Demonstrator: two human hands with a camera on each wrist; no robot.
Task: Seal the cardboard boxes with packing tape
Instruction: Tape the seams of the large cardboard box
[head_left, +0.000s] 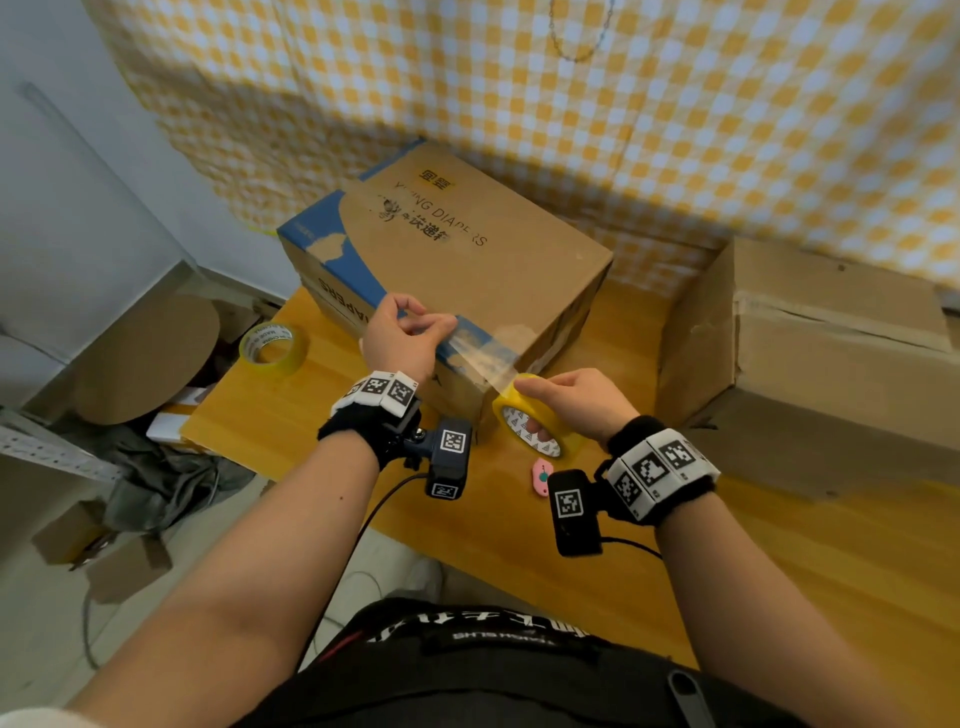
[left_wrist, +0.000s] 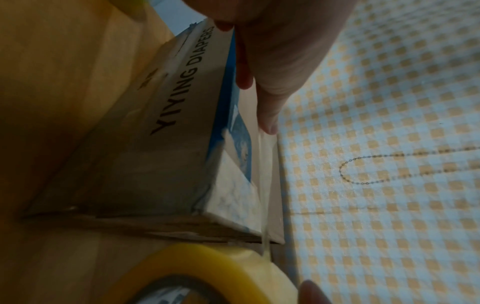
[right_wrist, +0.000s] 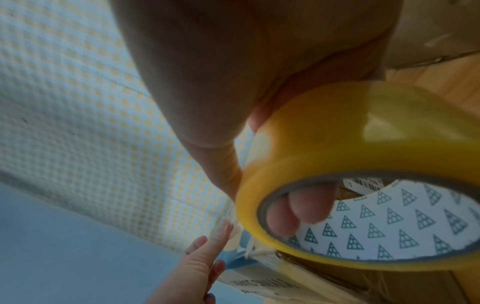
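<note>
A: Item one, nearest: right hand (head_left: 574, 402), lower centre of the head view. Grip?

B: Clamped on the tape roll (head_left: 535, 421). Fingers hooked through the core, thumb over the yellow outer face. The roll sits just off the near right corner of the diaper box (head_left: 457, 270).

A: Item two: the strip.

B: Clear tape strip (head_left: 480, 356), drawn taut from the roll up and left to the left hand (head_left: 402, 338). Its long axis follows the box's near top edge, along the blue band. Whether it is stuck down yet along that edge, I cannot tell.

A: Left grip?

B: Thumb and forefinger pinch the free end of the strip at the top edge, mid-length of the box. The left hand is the nearer to the seam; the right is nearer the corner.

A: Room to move?

B: By my reading, the next move is to lower the strip onto the edge or carry the roll round the corner. Open surface (head_left: 291, 415) lies lower left and right of the roll. A pink cutter (head_left: 542, 476) lies just below the roll.

A: Farther items?

B: Spare tape roll (head_left: 272, 349) centre left; second cardboard box (head_left: 810, 353) at right, well apart; checked curtain (head_left: 519, 78) behind.
</note>
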